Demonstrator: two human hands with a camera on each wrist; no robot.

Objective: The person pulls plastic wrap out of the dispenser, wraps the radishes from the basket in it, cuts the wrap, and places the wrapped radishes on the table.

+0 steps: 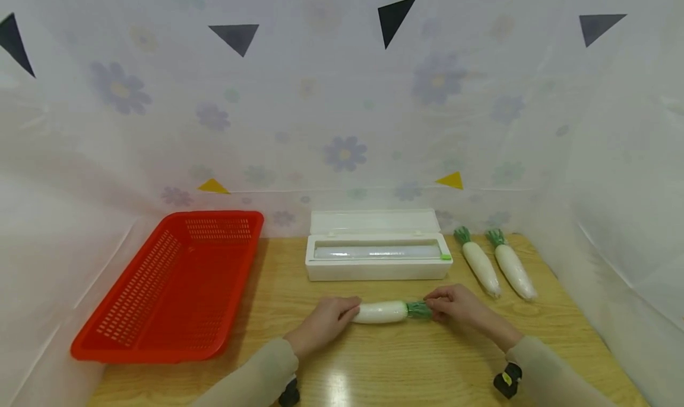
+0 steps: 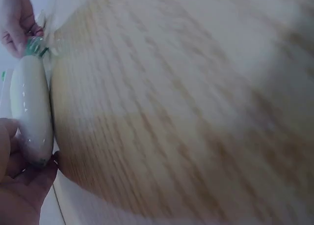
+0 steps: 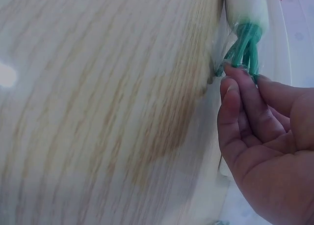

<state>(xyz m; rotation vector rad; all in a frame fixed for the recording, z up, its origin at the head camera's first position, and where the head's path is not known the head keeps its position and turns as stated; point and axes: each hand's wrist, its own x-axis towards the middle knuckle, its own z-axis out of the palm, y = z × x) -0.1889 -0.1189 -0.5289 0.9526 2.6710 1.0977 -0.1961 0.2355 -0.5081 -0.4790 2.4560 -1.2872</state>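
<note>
A white radish [image 1: 380, 312] with green stalks lies crosswise on the table, covered in shiny clear film. My left hand [image 1: 327, 322] grips its pointed end; in the left wrist view the fingers and thumb curl round the tip. At the other end my right hand [image 1: 458, 307] pinches the film at the green stalks [image 3: 244, 50], thumb against fingers. Just behind the radish stands a white wrap box [image 1: 380, 270], its lid raised and a roll of film [image 1: 376, 252] inside.
A red plastic basket [image 1: 235, 303] sits on the left of the wooden table [image 1: 395, 365]. Two more film-covered radishes, one nearer the box [image 1: 481, 267] and one farther right [image 1: 514, 270], lie at the back right. A flower-patterned white sheet [image 1: 299, 128] hangs behind and round the sides.
</note>
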